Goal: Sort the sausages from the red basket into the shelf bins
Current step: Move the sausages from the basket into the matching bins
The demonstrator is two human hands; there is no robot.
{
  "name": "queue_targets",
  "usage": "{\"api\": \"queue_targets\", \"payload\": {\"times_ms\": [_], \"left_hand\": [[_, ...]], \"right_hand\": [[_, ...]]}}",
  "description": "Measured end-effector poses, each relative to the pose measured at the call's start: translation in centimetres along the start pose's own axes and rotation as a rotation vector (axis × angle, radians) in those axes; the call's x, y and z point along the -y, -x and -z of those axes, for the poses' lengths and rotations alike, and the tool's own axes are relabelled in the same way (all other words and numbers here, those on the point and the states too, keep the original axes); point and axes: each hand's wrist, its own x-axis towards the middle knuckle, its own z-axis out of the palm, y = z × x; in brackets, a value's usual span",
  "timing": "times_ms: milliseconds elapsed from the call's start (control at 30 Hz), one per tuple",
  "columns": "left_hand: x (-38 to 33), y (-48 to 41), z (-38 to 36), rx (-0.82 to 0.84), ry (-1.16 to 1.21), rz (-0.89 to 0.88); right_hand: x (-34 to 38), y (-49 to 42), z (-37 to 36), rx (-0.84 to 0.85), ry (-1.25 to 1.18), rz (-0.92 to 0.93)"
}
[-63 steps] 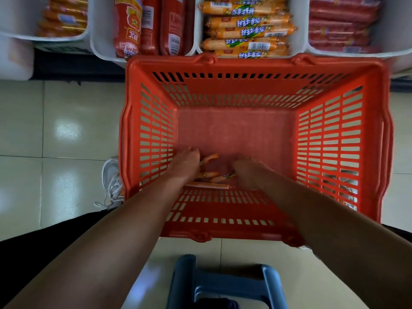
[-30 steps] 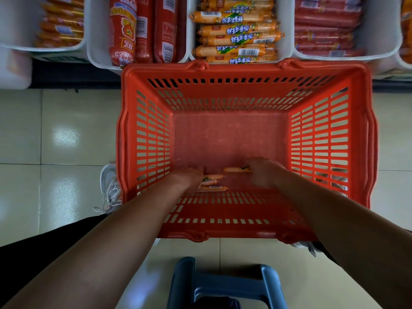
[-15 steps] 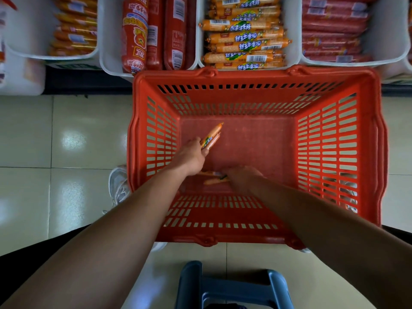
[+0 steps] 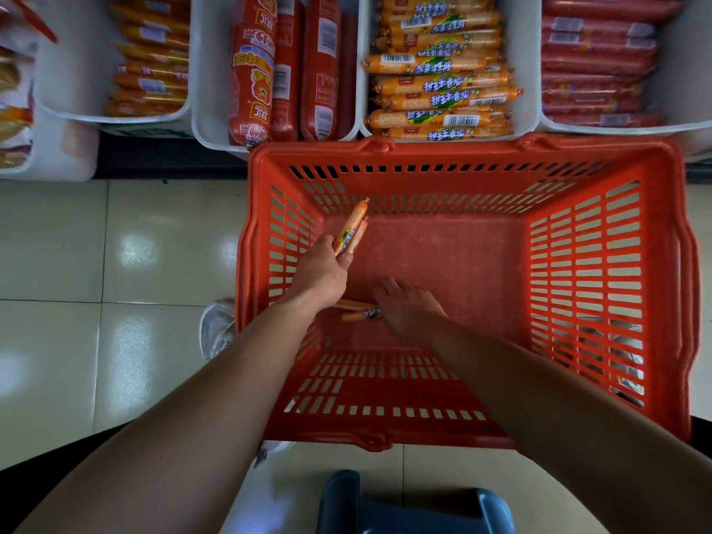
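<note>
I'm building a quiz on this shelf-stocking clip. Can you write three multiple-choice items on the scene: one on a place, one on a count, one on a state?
1. Where do the loose sausages lie?
A. on the basket floor beside the right hand
B. on the tiles
C. on the blue stool

2. How many small orange sausages does the left hand hold?
A. none
B. two
C. five

3. What state is the red basket in?
A. full to the rim
B. tipped over
C. nearly empty

Answers:
1 A: they rest on the floor of the basket at the right hand.
2 B: two held sausages stick out side by side above the fingers.
3 C: most of its floor is bare.
</note>
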Motion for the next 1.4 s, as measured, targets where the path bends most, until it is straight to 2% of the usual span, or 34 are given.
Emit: {"api": "queue_targets", "payload": {"times_ms": [133, 333, 433, 633, 700, 800, 1000, 1100, 1200, 1400], "left_hand": [[-0.7, 1.0, 0.8, 0.02, 0.014, -0.003], [-2.9, 4.7, 2.8, 0.023, -0.083, -0.095], [-4.2, 6.8, 5.3, -0.046, -0.151, -0.179], [-5.8, 9.8, 11.4, -0.17, -0.071, -0.244], [-6.1, 9.8, 12.9, -0.186, -0.048, -0.263], [-6.2, 9.4, 14.6, -0.214, -0.021, -0.273], [-6.7, 7.5, 15.7, -0.248, -0.022, -0.281], [-8.7, 6.1, 15.5, -0.232, -0.069, -0.321], [-11.7, 4.4, 14.9, -0.223, -0.186, -0.386], [-19.0, 0.7, 12.3, -0.169, -0.337, -0.537]], "right_hand": [[-2.6, 3.0, 1.7, 0.101, -0.044, -0.079], [-7.0, 10.6, 8.1, 0.076, -0.141, -0.121], [-8.0, 14.2, 12.6, -0.068, -0.186, -0.122], [-9.3, 15.6, 21.6, -0.414, -0.248, -0.11], [-9.5, 13.8, 24.2, -0.473, -0.236, -0.129], [-9.5, 9.9, 27.0, -0.451, -0.166, -0.15], [-8.3, 5.6, 28.5, -0.368, -0.099, -0.15], [-9.0, 6.2, 28.1, -0.457, -0.102, -0.209], [-10.9, 7.6, 27.4, -0.562, -0.22, -0.266], [-13.6, 9.6, 26.5, -0.64, -0.356, -0.378]]}}
